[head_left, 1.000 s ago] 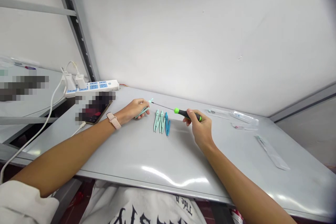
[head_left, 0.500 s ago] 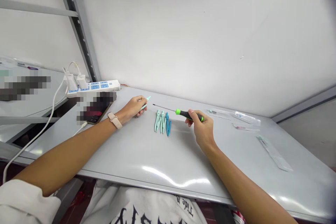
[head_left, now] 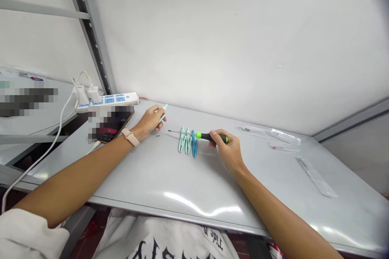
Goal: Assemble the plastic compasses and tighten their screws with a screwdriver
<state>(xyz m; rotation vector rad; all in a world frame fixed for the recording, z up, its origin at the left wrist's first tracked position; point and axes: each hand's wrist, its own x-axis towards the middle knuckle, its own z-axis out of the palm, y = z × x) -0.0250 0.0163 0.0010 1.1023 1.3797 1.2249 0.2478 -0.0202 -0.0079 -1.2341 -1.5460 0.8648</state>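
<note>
Up near the back edge of the grey desk (head_left: 170, 178), the right hand (head_left: 226, 149) is pinching a green-and-black precision screwdriver (head_left: 211, 136), its shaft reaching across a row of mint and blue drawing compasses (head_left: 187, 141). The left hand (head_left: 150, 121) is pinching a slim mint-green plastic piece (head_left: 163, 113), with a tiny screw (head_left: 157, 135) lying just beside it.

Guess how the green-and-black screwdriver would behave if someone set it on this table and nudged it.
The screwdriver in the right hand would probably roll, since its handle looks round and the grey table top looks smooth and glossy. Its thin metal shaft looks stiff, not floppy. It likely feels light, with most weight toward the thicker handle.
</note>
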